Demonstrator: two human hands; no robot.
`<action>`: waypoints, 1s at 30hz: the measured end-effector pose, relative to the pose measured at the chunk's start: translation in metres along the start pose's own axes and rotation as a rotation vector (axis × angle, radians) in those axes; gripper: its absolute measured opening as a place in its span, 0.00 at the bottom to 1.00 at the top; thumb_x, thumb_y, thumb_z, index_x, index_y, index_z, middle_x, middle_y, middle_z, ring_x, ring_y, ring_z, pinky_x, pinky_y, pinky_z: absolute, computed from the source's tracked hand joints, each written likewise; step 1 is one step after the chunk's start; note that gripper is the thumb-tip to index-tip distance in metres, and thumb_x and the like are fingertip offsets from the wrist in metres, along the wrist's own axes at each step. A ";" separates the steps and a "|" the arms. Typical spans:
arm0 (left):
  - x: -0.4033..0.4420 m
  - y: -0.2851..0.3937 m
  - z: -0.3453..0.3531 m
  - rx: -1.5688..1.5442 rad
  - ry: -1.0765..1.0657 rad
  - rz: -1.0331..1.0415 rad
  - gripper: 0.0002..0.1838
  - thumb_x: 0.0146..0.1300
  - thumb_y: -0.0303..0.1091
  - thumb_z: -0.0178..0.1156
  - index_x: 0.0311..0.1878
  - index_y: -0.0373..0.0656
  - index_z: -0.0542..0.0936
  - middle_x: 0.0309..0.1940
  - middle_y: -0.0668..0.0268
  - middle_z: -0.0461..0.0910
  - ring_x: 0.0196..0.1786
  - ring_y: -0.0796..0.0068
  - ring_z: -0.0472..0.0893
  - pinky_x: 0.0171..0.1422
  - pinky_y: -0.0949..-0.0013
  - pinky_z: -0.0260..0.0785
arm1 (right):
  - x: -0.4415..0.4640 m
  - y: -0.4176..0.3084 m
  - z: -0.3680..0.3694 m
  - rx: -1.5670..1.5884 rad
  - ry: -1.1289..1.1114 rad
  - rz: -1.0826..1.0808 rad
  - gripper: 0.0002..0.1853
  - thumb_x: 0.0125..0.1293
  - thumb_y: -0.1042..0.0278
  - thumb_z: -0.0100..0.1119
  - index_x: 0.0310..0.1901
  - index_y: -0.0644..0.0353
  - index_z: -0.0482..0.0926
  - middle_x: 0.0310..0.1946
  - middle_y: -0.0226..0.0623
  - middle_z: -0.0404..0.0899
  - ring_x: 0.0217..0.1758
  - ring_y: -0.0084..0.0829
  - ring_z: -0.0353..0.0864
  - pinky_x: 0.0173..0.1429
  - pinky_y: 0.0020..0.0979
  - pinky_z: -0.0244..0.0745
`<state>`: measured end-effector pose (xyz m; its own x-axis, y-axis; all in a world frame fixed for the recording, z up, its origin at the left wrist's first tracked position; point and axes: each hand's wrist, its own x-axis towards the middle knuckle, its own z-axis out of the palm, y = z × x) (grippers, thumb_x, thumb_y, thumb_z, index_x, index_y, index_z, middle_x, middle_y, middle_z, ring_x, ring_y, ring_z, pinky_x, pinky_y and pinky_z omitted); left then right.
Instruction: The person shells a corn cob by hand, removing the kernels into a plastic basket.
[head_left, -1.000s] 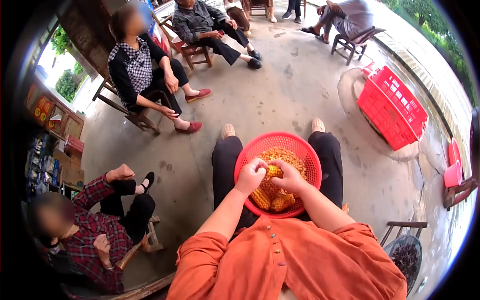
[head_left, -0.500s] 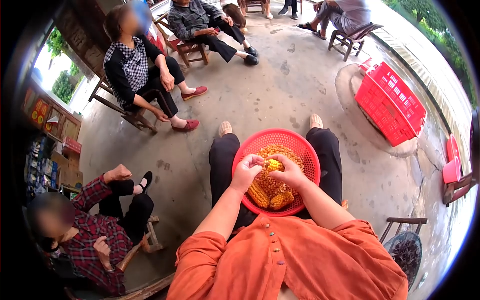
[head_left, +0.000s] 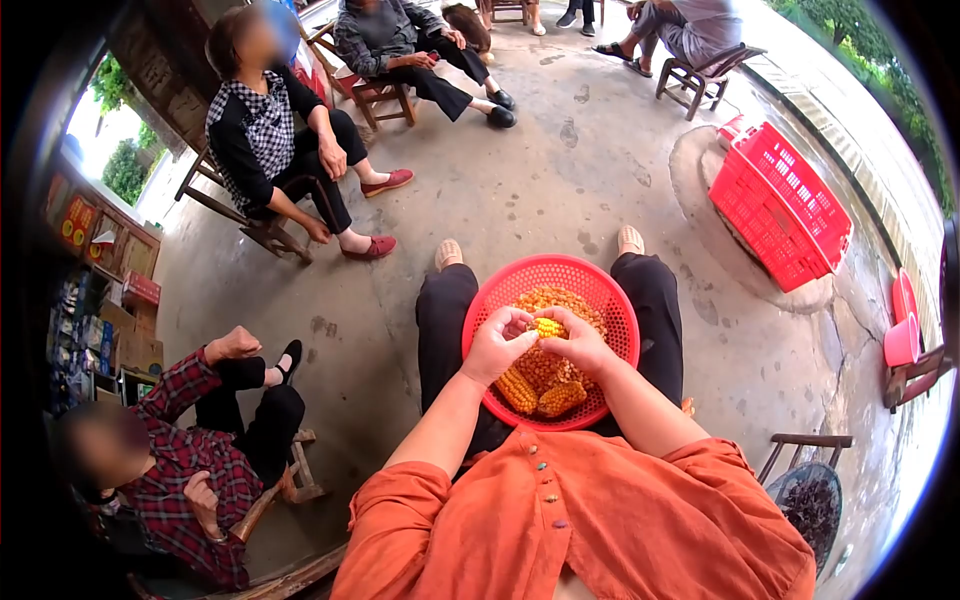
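Observation:
A yellow piece of corn cob (head_left: 547,327) is held between my two hands, above a red perforated basket (head_left: 625,318) resting on my lap. My left hand (head_left: 497,345) has its thumb and fingers closed on the cob's left end. From the other side, my right hand (head_left: 578,342) grips the cob, thumb toward its near face. Loose orange kernels (head_left: 543,373) cover the basket's bottom. Two more cob pieces lie near its front: a longer corn cob (head_left: 517,391) at the left and a shorter corn cob piece (head_left: 562,399) beside it.
Several people sit around on low chairs, one in a plaid shirt (head_left: 190,440) close at my left. A red plastic crate (head_left: 780,205) stands on the concrete floor at the right. Near my right side are a wooden chair (head_left: 810,440) and a mesh basket with dark contents (head_left: 808,510).
My left fingers have shifted slightly on the cob and the thumb now reaches further across. The cob pieces in the basket stay in place.

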<state>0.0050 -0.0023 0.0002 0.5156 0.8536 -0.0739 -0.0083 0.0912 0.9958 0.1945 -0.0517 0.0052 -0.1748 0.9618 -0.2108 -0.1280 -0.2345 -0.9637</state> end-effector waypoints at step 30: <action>-0.007 0.005 0.007 0.460 0.073 0.150 0.04 0.60 0.27 0.61 0.38 0.39 0.79 0.27 0.74 0.75 0.28 0.87 0.72 0.33 0.78 0.67 | -0.002 0.000 -0.001 -0.103 -0.034 0.172 0.19 0.68 0.54 0.64 0.56 0.52 0.76 0.34 0.25 0.77 0.31 0.16 0.74 0.34 0.20 0.71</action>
<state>0.0075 -0.0115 0.0063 0.4759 0.8754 0.0851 0.3103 -0.2577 0.9150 0.1954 -0.0534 0.0059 -0.2188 0.9032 -0.3694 0.0069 -0.3771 -0.9261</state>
